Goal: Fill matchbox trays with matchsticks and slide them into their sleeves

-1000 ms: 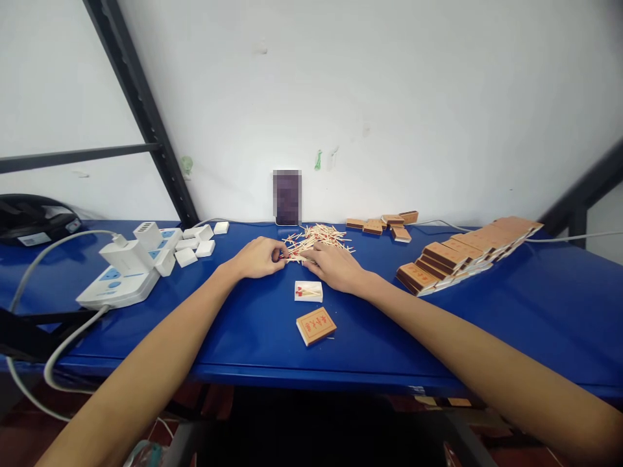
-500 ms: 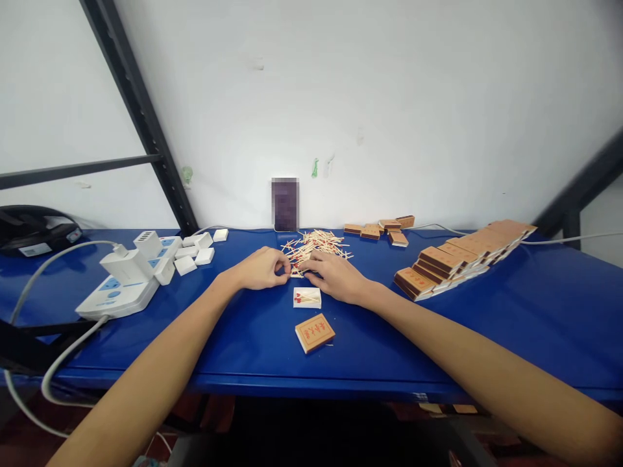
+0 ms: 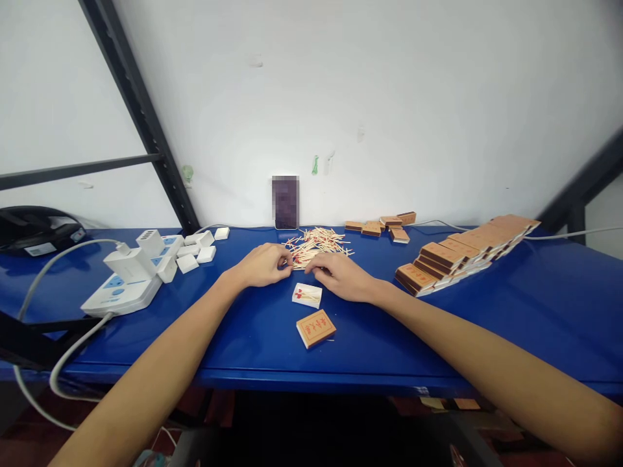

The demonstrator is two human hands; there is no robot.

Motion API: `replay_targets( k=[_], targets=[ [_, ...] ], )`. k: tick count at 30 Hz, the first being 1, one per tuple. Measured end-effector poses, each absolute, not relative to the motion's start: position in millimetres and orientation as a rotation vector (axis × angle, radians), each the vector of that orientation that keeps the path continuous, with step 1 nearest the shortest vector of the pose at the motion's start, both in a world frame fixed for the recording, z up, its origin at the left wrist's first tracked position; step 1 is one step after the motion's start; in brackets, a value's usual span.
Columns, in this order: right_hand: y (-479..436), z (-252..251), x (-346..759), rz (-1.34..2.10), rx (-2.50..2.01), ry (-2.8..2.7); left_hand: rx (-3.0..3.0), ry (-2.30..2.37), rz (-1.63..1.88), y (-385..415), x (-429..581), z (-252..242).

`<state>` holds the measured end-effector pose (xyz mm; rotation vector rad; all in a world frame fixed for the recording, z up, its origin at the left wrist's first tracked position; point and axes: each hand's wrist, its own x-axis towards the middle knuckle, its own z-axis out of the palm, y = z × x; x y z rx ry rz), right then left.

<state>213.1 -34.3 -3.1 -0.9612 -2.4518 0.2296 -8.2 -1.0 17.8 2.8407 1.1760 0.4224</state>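
Now the left hand (image 3: 260, 266) and right hand (image 3: 343, 277) sit nearer the tray (image 3: 307, 295), itself turned askew; left grip pinches matches (image 3: 311, 245) at the pile's edge, right grip unclear.

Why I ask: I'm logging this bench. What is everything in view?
loose matches: one pile, pale with red heads, table centre near the wall
match tray: one, white, few matches inside, just before the hands
matchbox sleeve: one, orange-brown, nearer the front edge
matchbox row: one overlapping row, brown, right
matchbox cluster: several, brown, by the wall
power strip: one, white and blue, left
white blocks: several, beside the power strip
cable: one, pale grey, far left
table: one, blue
left hand: one, at the pile's near edge
right hand: one, at the pile's near edge
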Motion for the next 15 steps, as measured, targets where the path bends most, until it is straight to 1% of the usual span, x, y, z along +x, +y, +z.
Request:
replay_targets(
  k=[6, 11, 15],
  targets=[
    [-44.2, 3.0, 210.6, 0.356, -0.911, -2.492, 2.853, 1.230, 0.360, -1.6, -17.3, 23.8],
    [-44.9, 3.3, 210.1, 0.509, -0.762, -2.511, 2.811, 1.166, 0.347, -1.9, -18.7, 23.6],
    [-37.6, -2.7, 210.6, 0.415, -0.910, -2.403, 2.751, 1.097, 0.346, -5.7, -13.8, 24.3]
  ],
)
